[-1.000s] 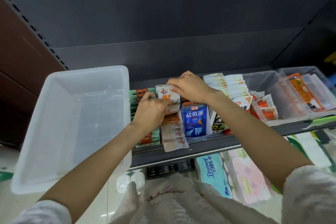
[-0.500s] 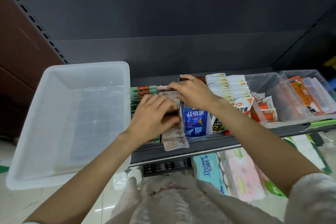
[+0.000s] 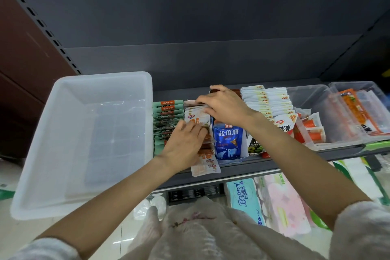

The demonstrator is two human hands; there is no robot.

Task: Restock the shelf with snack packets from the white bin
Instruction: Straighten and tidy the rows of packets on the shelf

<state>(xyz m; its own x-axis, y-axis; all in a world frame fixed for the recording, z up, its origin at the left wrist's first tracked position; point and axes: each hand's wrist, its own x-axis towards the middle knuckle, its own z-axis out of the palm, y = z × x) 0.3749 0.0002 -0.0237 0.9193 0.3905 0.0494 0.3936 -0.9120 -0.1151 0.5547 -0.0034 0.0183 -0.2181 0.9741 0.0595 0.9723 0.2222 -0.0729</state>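
Note:
The white bin [image 3: 63, 124] rests on the left end of the dark shelf [image 3: 242, 167] and looks empty. A row of white-and-orange snack packets [image 3: 205, 162] runs front to back in the shelf's middle. My left hand [image 3: 183, 145] lies palm down on that row, fingers pressing the packets. My right hand [image 3: 223, 104] reaches over the back of the same row and pinches the top edges of the rear packets. Green packets [image 3: 166, 112] stand left of the row, a blue pouch [image 3: 229, 141] right of it.
Stacked white packets [image 3: 268, 101] fill the lane beside my right hand. Two clear tubs [image 3: 329, 116] with orange snacks sit at the shelf's right end. Tissue packs [image 3: 247, 200] lie on the level below. The shelf's dark back panel rises behind.
My left hand has slid forward and down onto the front of the row. A rear packet now stands upright under my right hand, which stays at the back.

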